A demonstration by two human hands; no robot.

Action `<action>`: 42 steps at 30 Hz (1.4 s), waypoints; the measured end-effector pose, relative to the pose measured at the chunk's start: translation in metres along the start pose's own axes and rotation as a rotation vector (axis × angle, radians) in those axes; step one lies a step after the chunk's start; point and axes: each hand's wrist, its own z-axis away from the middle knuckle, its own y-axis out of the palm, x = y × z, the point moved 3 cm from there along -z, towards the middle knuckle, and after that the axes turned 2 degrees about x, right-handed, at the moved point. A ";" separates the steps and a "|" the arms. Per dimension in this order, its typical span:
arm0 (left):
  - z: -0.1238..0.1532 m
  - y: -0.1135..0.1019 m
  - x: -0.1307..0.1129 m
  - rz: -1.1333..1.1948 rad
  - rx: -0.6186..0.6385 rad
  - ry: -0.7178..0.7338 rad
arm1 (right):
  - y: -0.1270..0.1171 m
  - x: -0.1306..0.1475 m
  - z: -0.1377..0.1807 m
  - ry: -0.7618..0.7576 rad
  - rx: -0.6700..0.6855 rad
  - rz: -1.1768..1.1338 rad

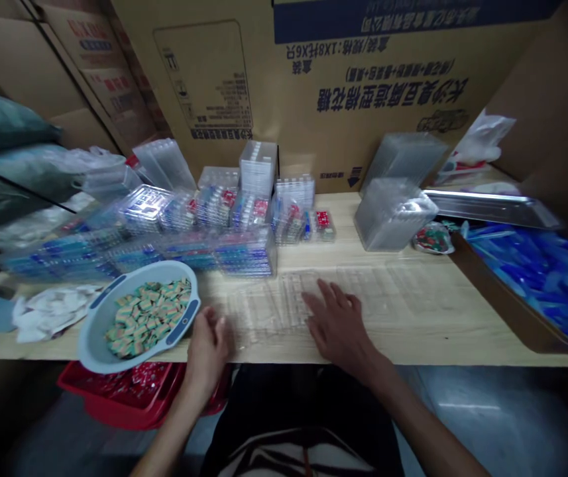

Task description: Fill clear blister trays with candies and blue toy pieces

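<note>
My left hand (pixel 209 344) is curled closed at the table's front, between a pale blue basin (pixel 87 338) and the clear trays. What it holds, if anything, is hidden. In the basin lie many small striped pieces (pixel 149 315). My right hand (pixel 340 324) is spread, with its fingertips on a row of thin clear plastic trays (pixel 258 308) laid flat on the table. More flat clear trays (pixel 393 288) continue to the right of it. The trays look see-through, with little visible in them.
Filled clear packs (pixel 246 252) are stacked behind the basin. Nested clear trays (pixel 393 212) stand at the back right, near a brown bin (pixel 497 291) of blue packets. A red basin (pixel 119 391) sits below the table edge. A large carton (pixel 313 99) rises behind.
</note>
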 end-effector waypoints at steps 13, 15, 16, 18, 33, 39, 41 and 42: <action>0.058 0.086 -0.039 -0.610 0.218 0.837 | -0.020 -0.077 0.033 0.257 -0.056 0.098; 0.059 0.094 -0.048 -0.602 0.230 0.845 | -0.018 -0.111 0.041 0.391 -0.071 0.163; 0.060 0.098 -0.053 -0.598 0.234 0.848 | -0.015 -0.125 0.046 0.439 -0.057 0.177; 0.063 0.109 -0.060 -0.594 0.244 0.850 | -0.008 -0.145 0.055 0.491 -0.016 0.175; 0.051 0.125 -0.051 -0.551 0.141 0.840 | -0.016 -0.116 0.060 0.441 0.104 0.043; 0.040 0.127 -0.047 -0.414 0.106 0.900 | -0.062 -0.154 0.049 0.512 0.018 -0.006; 0.039 0.125 -0.048 -0.404 0.105 0.940 | -0.085 -0.191 0.048 0.659 -0.078 0.076; 0.038 0.124 -0.048 -0.406 0.103 0.957 | -0.095 -0.211 0.049 0.748 -0.101 0.119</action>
